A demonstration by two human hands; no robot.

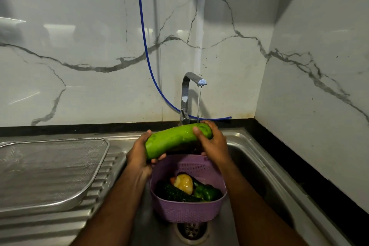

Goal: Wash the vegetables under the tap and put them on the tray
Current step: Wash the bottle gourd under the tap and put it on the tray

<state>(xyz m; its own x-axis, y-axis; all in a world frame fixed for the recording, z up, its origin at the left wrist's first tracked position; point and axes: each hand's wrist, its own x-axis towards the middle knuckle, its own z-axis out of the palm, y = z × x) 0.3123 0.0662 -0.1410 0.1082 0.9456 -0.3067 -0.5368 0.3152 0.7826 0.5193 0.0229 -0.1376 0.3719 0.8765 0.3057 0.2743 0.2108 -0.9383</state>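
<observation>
A person's two bare hands hold a long, thick, light-green gourd (176,139) crosswise over a stainless-steel sink (257,168). The left hand (139,156) cups the gourd's near, lower end, palm against the blunt tip, thumb on top and fingertips curling up from underneath. The right hand (213,144) wraps round the far, higher end, thumb lying across the top of the skin and fingers curled behind and below. Both hands grip the gourd; it tilts slightly upward toward the right hand.

Just behind the right hand stands a chrome tap with a squared, bent spout (188,94). A thin stream of water (199,104) falls from it onto the gourd right beside the right thumb, and the green skin looks wet and speckled with drops.

Directly below both hands, between the forearms, a purple perforated plastic basket (187,211) sits in the sink bowl. It holds dark green vegetables (179,193), a glossy green pepper (207,192) and a pale yellow, rounded vegetable (184,183) resting on top of them. Nearer the viewer than the basket, the round metal drain (191,230) shows in the sink floor.

Well to the left of the left hand, a rectangular steel mesh tray with rounded corners (60,203) rests on the ribbed draining board (107,177). Behind the hands rises a white marble-patterned wall (79,36), with a thin blue hose (142,26) hanging down it and curving in behind the tap.
</observation>
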